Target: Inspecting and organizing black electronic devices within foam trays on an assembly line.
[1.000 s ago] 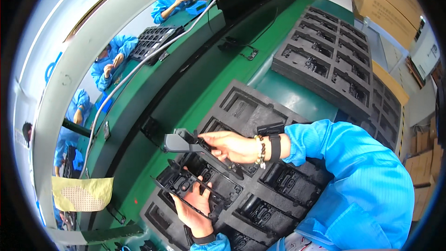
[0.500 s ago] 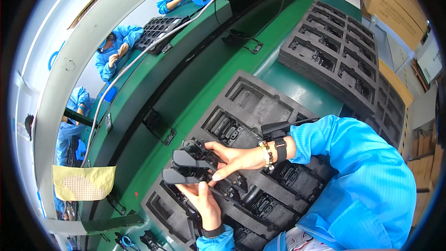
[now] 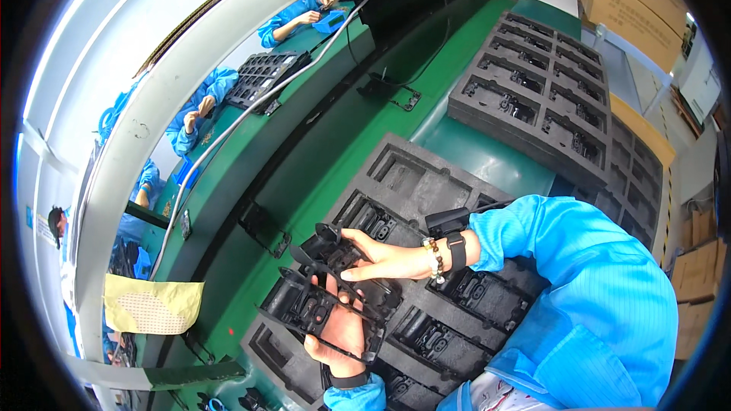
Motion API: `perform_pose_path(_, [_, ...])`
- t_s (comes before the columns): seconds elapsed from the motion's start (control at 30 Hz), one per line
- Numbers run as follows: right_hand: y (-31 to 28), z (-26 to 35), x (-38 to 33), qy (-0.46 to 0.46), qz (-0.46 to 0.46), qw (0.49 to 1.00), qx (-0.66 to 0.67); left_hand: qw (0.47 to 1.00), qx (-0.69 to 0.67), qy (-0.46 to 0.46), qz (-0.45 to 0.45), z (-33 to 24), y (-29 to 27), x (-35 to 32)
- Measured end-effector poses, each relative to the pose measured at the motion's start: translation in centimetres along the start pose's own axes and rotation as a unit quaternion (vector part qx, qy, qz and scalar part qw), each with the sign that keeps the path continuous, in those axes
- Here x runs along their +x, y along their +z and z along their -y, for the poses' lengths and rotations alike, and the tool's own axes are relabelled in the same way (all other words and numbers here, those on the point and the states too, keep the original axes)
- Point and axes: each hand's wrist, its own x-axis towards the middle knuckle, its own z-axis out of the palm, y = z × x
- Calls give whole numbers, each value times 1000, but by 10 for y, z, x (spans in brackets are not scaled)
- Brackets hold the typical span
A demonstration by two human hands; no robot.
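Note:
A black moulded plastic housing (image 3: 293,301) with an open frame rests in my left hand (image 3: 343,332), the fingers wrapped around it from below. Just above it, my right hand (image 3: 390,260) grips a second black plastic housing (image 3: 329,250) of similar kind, thumb across it. The two housings are close together, and whether they touch is hard to tell. Both are over a dark grey foam tray (image 3: 411,221), whose pockets hold several black parts (image 3: 481,289). Some fingertips of both hands are hidden behind the housings.
Stacked foam trays (image 3: 537,95) with black parts stand at the far right, near cardboard boxes (image 3: 636,11). Black parts (image 3: 263,227) lie on the green bench (image 3: 335,160). A pale post (image 3: 122,137) and grey cable (image 3: 228,133) stand left, with people in blue beyond.
Both housings have been turned, so their inner, detailed sides now show instead of smooth grey outer faces. My left hand has rolled palm up under its housing. The view has shifted slightly.

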Motion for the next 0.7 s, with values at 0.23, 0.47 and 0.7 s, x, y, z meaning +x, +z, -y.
perform_pose_path(0.23, [-7,22,-6,-2,21,968,-251,993,96,-46,-45,-1,3,-11])
perform_pose_path(0.47, [-115,95,51,-220,-109,746,-620,998,57,-21,-25,-7,5,-4])
perform_pose_path(0.7, [-275,139,79,105,-376,452,-802,999,36,-28,-21,-10,-5,-5])
